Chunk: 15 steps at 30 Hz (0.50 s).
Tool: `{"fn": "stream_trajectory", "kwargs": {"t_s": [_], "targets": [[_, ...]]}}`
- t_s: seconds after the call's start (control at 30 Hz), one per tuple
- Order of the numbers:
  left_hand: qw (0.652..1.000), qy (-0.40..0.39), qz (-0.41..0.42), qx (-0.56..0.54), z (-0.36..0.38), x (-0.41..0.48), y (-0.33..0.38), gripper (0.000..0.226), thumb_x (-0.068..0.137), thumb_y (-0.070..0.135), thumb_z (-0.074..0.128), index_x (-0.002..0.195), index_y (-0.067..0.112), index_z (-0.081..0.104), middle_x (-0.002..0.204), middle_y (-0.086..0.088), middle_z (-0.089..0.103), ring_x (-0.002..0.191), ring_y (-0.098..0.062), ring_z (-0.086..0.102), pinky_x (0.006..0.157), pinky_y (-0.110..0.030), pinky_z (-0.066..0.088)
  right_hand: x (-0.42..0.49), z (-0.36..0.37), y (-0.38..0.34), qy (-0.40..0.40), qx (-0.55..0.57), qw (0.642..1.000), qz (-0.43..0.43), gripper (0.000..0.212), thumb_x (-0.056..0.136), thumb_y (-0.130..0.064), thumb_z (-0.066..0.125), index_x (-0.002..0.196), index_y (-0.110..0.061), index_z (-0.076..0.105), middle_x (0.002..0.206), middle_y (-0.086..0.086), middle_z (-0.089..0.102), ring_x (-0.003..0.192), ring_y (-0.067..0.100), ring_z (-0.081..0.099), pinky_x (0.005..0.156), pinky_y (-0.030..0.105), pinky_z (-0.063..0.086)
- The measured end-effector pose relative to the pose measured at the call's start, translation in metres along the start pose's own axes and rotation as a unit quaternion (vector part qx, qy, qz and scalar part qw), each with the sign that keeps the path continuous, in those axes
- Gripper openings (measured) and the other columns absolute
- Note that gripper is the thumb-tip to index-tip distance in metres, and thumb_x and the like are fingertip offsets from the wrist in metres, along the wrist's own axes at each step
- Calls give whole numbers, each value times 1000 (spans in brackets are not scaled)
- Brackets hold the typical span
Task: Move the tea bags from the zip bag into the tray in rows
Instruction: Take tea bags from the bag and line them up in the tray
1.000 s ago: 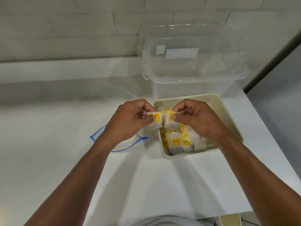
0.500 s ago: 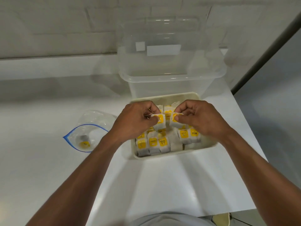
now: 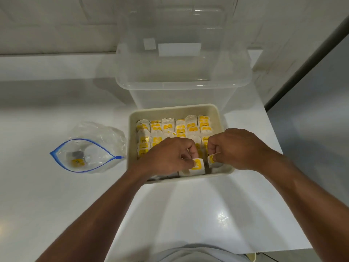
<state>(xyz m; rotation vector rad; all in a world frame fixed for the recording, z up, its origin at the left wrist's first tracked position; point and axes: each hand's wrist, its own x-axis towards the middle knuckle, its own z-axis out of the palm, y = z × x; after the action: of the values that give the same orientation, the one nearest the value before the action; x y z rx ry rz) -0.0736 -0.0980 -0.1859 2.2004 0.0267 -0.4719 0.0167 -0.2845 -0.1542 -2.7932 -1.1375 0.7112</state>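
A cream tray on the white counter holds several rows of white tea bags with yellow labels. My left hand pinches one tea bag low at the tray's near edge. Beside it, my right hand pinches another tea bag at the near right corner. Left of the tray lies the clear zip bag with a blue rim, mouth open, with one tea bag still inside.
A large clear plastic bin stands right behind the tray against the wall. The counter's right edge runs close to the tray, with a grey floor beyond. White counter surface stretches to the left and front.
Both hands have come down from above the tray's middle to its near edge, each still pinching a tea bag. The camera has tilted, so the far rows now show.
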Motion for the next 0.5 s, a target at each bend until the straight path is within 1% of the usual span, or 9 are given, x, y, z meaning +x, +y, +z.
{"fn": "stream_trajectory", "kwargs": {"t_s": [0.07,0.13,0.2,0.27,0.33,0.37,0.43,0.5], "targets": [[1000,-1,-4,14,6,5,0,11,83,24,71,91,28,65,83,15,73,82,0,67,82,-37,55,1,4,-1,16,-24,999,-14,5,87,-38,63,89,-36,60,78,-12,53,90,12,50,71,29,31],[999,9,-8,42,10,9,-1,10,82,29,69,90,31,64,82,18,71,85,-2,65,82,-39,54,1,10,-2,43,-76,996,-32,4,88,-37,61,93,-36,61,73,-13,44,97,12,50,75,30,32],[998,7,-11,66,13,11,-3,10,81,30,68,90,31,63,82,18,70,85,-2,64,81,-38,53,0,14,-3,51,-127,989,-51,8,91,-33,57,96,-37,60,74,-12,43,101,14,51,78,32,34],[997,-11,-12,73,14,12,-3,11,81,25,67,91,29,64,83,17,71,82,-1,65,79,-37,54,-1,15,-4,30,-155,985,-65,6,93,-31,55,95,-36,58,74,-11,42,100,15,51,77,32,32],[997,-32,-12,75,15,12,-2,13,81,23,66,92,29,64,84,16,72,80,-1,65,77,-36,55,-2,12,-5,-3,-167,983,-76,8,93,-29,55,92,-37,54,69,-11,38,97,15,53,75,32,30],[996,-37,-12,76,15,13,-3,13,82,23,66,93,29,64,84,16,72,80,-2,65,77,-37,55,0,12,-6,-18,-179,981,-78,8,92,-27,55,93,-35,55,67,-11,37,96,15,54,75,32,29],[996,-35,-13,84,17,18,-5,12,81,26,66,92,30,62,85,16,71,83,-4,65,77,-38,55,5,12,-9,-34,-213,973,-77,13,89,-21,55,96,-31,60,66,-10,37,93,17,57,75,33,29],[992,-24,-22,120,19,26,-7,14,79,36,64,91,32,59,88,15,70,88,-10,64,77,-39,54,12,14,-12,-31,-241,968,-68,17,87,-16,55,96,-29,62,66,-8,38,86,18,56,76,34,28]]}}
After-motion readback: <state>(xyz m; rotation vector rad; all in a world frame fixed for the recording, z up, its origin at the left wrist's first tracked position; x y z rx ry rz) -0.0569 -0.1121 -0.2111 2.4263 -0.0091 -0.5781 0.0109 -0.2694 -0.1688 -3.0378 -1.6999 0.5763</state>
